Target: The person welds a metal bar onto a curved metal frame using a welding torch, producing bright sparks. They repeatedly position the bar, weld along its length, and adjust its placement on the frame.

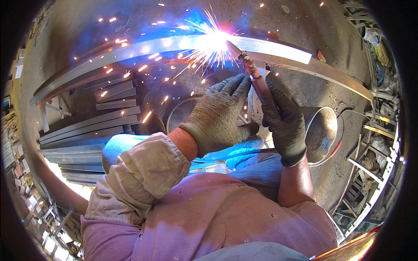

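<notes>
we hold our gloved left hand [220,113] stretched forward and to the right, back upward, its forearm in a loose beige sleeve [148,169]; the fingers lie nearly straight and close together, the thumb well apart, and we see nothing gripped. our gloved right hand [285,124], forearm bare, is curled around the handle of a welding torch [262,90] slanting up and left; we cannot tell whether our left fingertips touch it. the torch looks reddish-brown and worn, rough at the neck, its tip beside a white glare [213,42] on the silvery metal bar [278,50] lying across, beyond both hands.
</notes>
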`<state>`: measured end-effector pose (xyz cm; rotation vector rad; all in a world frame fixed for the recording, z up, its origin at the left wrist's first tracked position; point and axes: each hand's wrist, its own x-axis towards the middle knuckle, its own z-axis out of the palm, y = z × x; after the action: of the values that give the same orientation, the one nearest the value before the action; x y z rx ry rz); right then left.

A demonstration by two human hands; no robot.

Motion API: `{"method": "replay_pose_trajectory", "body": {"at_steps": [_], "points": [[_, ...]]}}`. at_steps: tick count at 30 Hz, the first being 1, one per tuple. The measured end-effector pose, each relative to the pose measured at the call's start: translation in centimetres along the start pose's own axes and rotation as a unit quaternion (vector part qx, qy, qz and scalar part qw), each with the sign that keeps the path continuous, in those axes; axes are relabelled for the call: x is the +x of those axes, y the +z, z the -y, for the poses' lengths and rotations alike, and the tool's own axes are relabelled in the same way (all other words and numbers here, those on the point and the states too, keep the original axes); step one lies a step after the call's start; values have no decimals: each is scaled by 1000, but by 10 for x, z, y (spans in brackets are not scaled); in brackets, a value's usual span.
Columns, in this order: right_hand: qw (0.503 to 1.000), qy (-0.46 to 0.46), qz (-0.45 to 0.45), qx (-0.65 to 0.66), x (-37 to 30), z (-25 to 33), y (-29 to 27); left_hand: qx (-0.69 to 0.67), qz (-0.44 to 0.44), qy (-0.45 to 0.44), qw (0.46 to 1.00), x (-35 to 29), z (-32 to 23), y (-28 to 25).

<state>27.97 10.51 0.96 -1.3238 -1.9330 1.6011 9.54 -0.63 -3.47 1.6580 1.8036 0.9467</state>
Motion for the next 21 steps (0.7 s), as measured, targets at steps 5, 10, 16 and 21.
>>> {"method": "replay_pose_trajectory", "body": {"at_steps": [5, 10, 16, 21], "points": [[999, 26, 21, 26, -1, -4, -3, 59, 7, 7, 998, -2, -3, -2], [999, -45, 20, -11, -1, -4, -4, 27, 52, -36, 998, -2, -4, -4], [999, 1, 11, -50, -3, -1, -4, 19, 34, -16, 999, -3, -1, -2], [1000, 6, 4, -27, -2, -5, -4, 22, 20, 2, 1000, 0, -2, -2]]}}
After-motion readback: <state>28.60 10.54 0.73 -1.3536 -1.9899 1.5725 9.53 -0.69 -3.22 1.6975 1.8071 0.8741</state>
